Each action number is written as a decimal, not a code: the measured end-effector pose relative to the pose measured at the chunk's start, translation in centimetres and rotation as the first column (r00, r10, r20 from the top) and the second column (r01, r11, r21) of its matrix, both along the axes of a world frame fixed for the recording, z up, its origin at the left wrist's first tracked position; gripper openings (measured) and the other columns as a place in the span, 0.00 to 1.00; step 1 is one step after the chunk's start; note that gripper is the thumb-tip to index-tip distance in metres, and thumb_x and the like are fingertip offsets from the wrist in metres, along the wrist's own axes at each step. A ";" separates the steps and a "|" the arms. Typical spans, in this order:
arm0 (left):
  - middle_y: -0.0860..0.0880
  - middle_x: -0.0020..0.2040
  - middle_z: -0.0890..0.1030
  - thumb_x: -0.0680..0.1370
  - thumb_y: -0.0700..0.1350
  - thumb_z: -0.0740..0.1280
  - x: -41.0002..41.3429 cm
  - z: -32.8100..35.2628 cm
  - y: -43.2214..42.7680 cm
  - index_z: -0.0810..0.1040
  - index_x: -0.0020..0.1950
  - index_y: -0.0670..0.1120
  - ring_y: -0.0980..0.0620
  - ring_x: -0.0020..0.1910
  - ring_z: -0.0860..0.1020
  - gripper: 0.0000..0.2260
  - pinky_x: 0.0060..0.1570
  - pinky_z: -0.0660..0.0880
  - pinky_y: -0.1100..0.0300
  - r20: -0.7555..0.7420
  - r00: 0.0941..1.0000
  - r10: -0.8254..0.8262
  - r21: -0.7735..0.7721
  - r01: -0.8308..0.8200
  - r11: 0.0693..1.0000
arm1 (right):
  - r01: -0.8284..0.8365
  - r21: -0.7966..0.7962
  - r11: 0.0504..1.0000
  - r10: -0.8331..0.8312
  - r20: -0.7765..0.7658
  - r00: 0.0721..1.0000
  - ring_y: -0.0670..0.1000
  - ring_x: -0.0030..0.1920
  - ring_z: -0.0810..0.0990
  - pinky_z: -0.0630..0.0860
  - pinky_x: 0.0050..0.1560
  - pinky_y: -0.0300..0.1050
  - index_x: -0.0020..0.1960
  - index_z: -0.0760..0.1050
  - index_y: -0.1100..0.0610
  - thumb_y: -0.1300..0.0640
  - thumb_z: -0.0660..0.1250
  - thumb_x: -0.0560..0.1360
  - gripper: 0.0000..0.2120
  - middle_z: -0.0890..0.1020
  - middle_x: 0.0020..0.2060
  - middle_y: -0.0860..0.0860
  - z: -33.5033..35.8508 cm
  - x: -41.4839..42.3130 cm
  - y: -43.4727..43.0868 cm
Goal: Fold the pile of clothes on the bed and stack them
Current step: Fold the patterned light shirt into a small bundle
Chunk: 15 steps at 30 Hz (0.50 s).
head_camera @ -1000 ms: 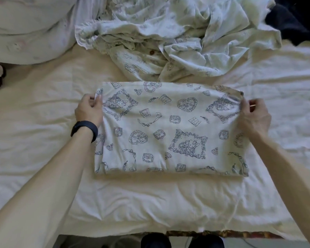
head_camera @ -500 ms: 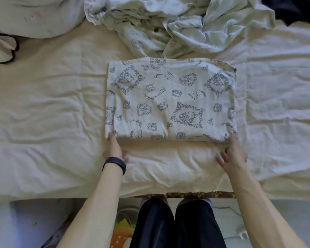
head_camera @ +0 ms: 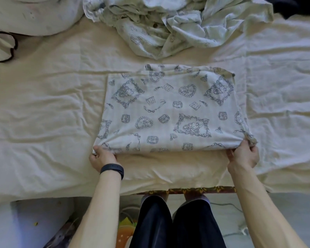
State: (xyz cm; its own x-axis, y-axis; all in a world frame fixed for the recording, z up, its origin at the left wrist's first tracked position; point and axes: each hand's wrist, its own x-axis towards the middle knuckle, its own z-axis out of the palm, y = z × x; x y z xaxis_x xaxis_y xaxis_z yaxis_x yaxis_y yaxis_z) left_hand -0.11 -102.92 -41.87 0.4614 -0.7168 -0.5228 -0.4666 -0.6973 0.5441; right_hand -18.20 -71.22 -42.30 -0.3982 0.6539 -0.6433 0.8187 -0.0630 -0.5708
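The folded cloth [head_camera: 168, 111] lies flat on the sheet [head_camera: 43, 104], about the middle of the bed. Its far edge is just beside the unfolded pile [head_camera: 177, 27]; whether they touch is not clear. The left hand [head_camera: 102, 158], w/ a dark wristband [head_camera: 112, 170] on the wrist, has its fingers curled round the near-left corner. The right hand [head_camera: 243, 156] pinches the near-right corner, where the fabric is bunched. Both hands hold cloth, so neither is free to press the middle down.

The step in hand is prob. one more fold, near edge over to far edge. Several things could go wrong:

- The cloth has several layers, and each hand may hold only the top ones. The lower layers would then stay behind or slide out, and the earlier folds would open.
- The right corner is already gathered and the left one less so. If one side is pulled more, the new edge comes out crooked.
- The far edge looks a bit humped. Folding onto it w/o smoothing it first locks a wrinkle inside.
- If the near edge is carried too far, it may drag into the pile and catch loose fabric.
- The sheet is soft and creased, so it may ride up w/ the cloth.
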 end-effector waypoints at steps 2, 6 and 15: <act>0.43 0.56 0.80 0.84 0.55 0.57 1.8 -0.1 1.7 0.73 0.57 0.43 0.39 0.53 0.80 0.16 0.58 0.79 0.43 0.003 0.999 0.036 0.047 -0.036 0.998 | 0.025 0.006 1.000 -0.025 0.032 0.999 0.55 0.56 0.83 0.84 0.53 0.55 0.63 0.80 0.51 0.53 0.66 0.79 0.13 0.83 0.58 0.52 0.2 1.2 0.2; 0.36 0.50 0.82 0.83 0.55 0.58 3.3 -0.6 3.2 0.72 0.50 0.44 0.38 0.39 0.79 0.14 0.31 0.79 0.54 0.028 0.999 0.031 0.092 -0.034 0.995 | 0.015 0.052 0.999 -0.019 0.074 0.997 0.57 0.54 0.83 0.83 0.48 0.52 0.62 0.79 0.52 0.52 0.64 0.81 0.11 0.83 0.58 0.55 0.0 3.0 0.3; 0.39 0.64 0.78 0.82 0.53 0.63 0.6 -0.5 1.6 0.71 0.68 0.40 0.40 0.61 0.78 0.21 0.57 0.75 0.52 0.040 0.999 0.001 0.024 -0.002 1.000 | -0.217 0.280 0.935 0.148 0.247 0.958 0.60 0.70 0.69 0.68 0.68 0.56 0.70 0.67 0.60 0.50 0.67 0.78 0.25 0.70 0.70 0.59 0.7 1.6 -1.0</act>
State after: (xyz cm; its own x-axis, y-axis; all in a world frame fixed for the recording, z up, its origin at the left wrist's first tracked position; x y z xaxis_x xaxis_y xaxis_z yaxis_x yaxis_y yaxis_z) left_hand 0.54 -101.29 -42.35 0.4837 -0.7032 -0.5211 -0.4868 -0.7109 0.5076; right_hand -16.60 -72.22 -41.56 -0.4010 0.7595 -0.5123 0.9059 0.2457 -0.3449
